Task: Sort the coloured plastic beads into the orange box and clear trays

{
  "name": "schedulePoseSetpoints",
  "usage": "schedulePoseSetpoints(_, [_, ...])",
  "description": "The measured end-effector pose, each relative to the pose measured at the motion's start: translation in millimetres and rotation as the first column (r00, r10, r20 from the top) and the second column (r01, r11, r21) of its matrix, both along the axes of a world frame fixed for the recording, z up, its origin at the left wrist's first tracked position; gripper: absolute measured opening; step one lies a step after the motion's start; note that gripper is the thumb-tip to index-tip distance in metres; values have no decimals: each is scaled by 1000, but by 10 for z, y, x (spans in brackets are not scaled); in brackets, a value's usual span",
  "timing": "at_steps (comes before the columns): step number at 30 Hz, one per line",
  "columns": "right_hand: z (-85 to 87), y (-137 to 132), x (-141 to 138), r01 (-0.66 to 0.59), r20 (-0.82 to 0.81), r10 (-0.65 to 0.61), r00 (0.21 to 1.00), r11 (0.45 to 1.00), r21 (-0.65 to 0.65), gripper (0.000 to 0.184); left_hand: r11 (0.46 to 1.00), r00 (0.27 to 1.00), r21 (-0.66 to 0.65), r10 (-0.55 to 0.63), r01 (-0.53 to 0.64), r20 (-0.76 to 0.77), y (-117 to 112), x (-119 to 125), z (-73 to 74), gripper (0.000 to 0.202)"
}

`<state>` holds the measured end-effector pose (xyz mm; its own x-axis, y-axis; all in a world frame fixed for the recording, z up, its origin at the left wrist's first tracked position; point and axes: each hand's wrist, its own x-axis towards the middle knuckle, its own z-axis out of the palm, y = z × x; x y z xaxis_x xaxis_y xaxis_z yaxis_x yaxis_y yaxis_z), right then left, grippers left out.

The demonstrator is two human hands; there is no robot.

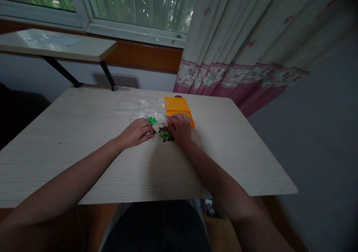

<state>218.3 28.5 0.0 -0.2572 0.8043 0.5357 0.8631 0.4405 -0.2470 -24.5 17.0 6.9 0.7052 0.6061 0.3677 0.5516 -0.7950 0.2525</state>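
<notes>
A small pile of tiny green, brown and dark pieces (165, 134) lies on the table between my hands. My left hand (137, 132) rests at the pile's left side, its fingers curled down over a few pieces; what they grip is hidden. My right hand (180, 127) is at the right of the pile, thumb and forefinger pinched together, with a speck of green near the tips. Whether that speck is held is too small to tell. Bright green pieces (151, 120) sit beyond my left fingers, by the clear plastic trays (140, 106).
An orange-yellow plastic case (177, 103) lies behind my right hand, with a dark round object (178, 96) at its far edge. The pale wooden table (92, 140) meets the wall below the window. A raised shelf (61, 45) stands back left; a curtain (223, 50) hangs back right.
</notes>
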Motion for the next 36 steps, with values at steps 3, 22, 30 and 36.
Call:
schedulePoseSetpoints(3, [-4,8,14,0,-50,0,999,1000,-3,31,999,994,-38,30,-27,101,4,6,0,25])
schedulePoseSetpoints(22, [105,-304,-140,-321,51,318,947,945,55,25,968,896,-246,154,-52,417,-74,169,12,29])
schedulePoseSetpoints(30, [61,-237,-119,-313,21,313,950,947,72,24,979,918,-125,196,-162,345,-87,148,11,29])
schedulePoseSetpoints(36, [13,-34,-7,30,-160,-18,987,997,75,21,969,952,39,233,-245,198,-47,42,43,29])
